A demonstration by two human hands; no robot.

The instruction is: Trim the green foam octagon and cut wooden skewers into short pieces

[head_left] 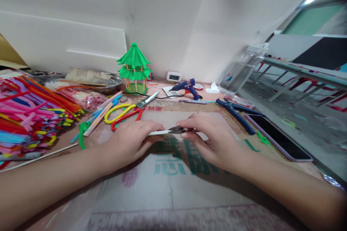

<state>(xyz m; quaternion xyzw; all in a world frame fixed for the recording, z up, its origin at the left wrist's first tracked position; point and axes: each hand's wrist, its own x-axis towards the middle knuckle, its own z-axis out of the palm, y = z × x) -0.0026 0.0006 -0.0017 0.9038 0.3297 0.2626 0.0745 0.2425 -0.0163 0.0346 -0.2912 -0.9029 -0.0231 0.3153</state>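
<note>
My left hand (137, 135) is closed in a pinch on a thin white strip (159, 133), which points toward the right. My right hand (210, 135) is closed around small pliers (176, 130) with dark pointed jaws; their handles are mostly hidden by the fingers. The tips of the jaws meet the strip's right end between the two hands. Whether the jaws grip the strip or only touch it, I cannot tell. Both hands are just above a clear plastic sheet (170, 191) with green and red print.
Colourful pipe cleaners (29, 115) lie heaped at the left. Scissors (130, 110) with yellow and red handles rest behind my left hand. Farther back stand a green tiered pagoda model (135, 68), a blue glue gun (187, 87) and a small clock (174, 76). Blue pliers (237, 113) and a phone (279, 137) lie right.
</note>
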